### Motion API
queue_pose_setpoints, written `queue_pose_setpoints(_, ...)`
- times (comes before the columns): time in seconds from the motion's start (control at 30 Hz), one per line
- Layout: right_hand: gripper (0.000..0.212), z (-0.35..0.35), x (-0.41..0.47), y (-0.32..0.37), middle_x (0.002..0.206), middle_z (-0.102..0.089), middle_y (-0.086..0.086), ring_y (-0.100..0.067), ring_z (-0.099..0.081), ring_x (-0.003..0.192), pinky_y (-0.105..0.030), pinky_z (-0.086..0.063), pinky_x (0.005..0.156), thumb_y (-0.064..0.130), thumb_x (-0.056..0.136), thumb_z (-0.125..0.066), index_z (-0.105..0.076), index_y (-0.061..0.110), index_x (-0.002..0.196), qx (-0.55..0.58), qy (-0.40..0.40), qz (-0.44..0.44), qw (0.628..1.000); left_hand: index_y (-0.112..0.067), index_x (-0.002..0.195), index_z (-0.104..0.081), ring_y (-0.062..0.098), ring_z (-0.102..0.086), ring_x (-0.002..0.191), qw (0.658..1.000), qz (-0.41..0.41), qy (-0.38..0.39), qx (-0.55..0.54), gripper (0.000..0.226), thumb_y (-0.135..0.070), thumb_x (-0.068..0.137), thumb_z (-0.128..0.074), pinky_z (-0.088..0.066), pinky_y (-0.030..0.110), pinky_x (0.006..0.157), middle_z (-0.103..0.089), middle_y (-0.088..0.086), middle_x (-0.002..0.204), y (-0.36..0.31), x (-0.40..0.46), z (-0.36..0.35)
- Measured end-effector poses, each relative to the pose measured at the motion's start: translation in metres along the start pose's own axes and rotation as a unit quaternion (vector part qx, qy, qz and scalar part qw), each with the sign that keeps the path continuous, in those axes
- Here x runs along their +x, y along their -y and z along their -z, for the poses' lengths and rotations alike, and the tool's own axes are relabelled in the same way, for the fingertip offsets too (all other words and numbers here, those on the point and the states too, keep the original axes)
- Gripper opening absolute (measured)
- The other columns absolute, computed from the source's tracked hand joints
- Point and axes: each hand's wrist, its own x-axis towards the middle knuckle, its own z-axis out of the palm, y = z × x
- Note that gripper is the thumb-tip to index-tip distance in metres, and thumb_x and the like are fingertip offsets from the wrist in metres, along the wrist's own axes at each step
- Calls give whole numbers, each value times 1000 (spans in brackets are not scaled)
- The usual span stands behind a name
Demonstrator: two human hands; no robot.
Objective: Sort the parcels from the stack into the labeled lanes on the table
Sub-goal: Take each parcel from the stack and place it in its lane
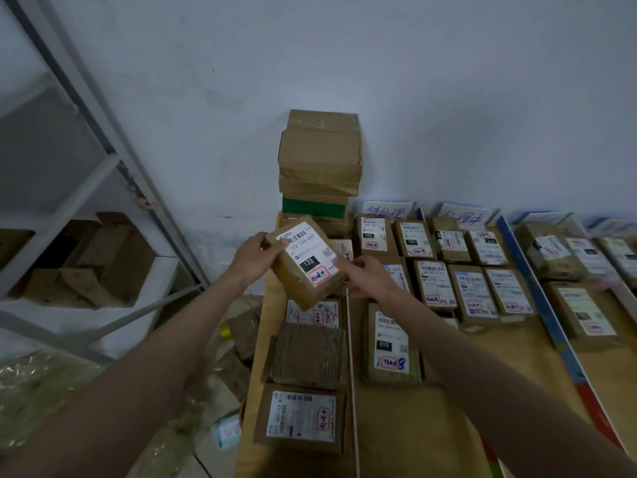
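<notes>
A brown parcel (305, 262) with a white label reading 122 is tilted in the air above the table's far left corner. My left hand (253, 257) grips its upper left edge. My right hand (365, 276) holds its right edge, fingers curled on the label side. Behind it a stack of brown parcels (319, 157), with a green box (313, 205) near the bottom, stands against the wall. Several labelled parcels (437, 267) lie in rows on the wooden table (448, 408), split into lanes by a white string (351, 357) and a blue strip (537, 298).
Handwritten lane signs (387, 210) lean on the wall behind the rows. A metal shelf (86, 201) with cardboard boxes stands at the left. Parcels and plastic wrap litter the floor (220, 374) beside the table. More parcels (582, 263) lie in the right lanes.
</notes>
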Motion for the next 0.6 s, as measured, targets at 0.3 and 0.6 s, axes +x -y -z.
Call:
queue_pose_setpoints(0.3, 38, 4, -32, -3, 113, -71, -3, -18, -68, 103, -39, -58, 90, 40, 97, -59, -64, 12, 121, -12, 66, 21, 998, -19, 133, -55, 24, -59, 116, 992, -42, 83, 82, 50, -54, 97, -48, -48, 35, 98, -63, 2, 128, -21, -26, 4)
queue_pose_setpoints(0.6, 41, 55, -69, -34, 93, -70, -9, -20, -67, 81, -33, -56, 70, 37, 100, -53, -69, 0, 102, -97, -85, 10, 992, -17, 124, -57, 31, -54, 113, 931, -174, 13, 320, 48, -47, 104, -26, -47, 42, 93, -59, 13, 129, -29, -48, -36)
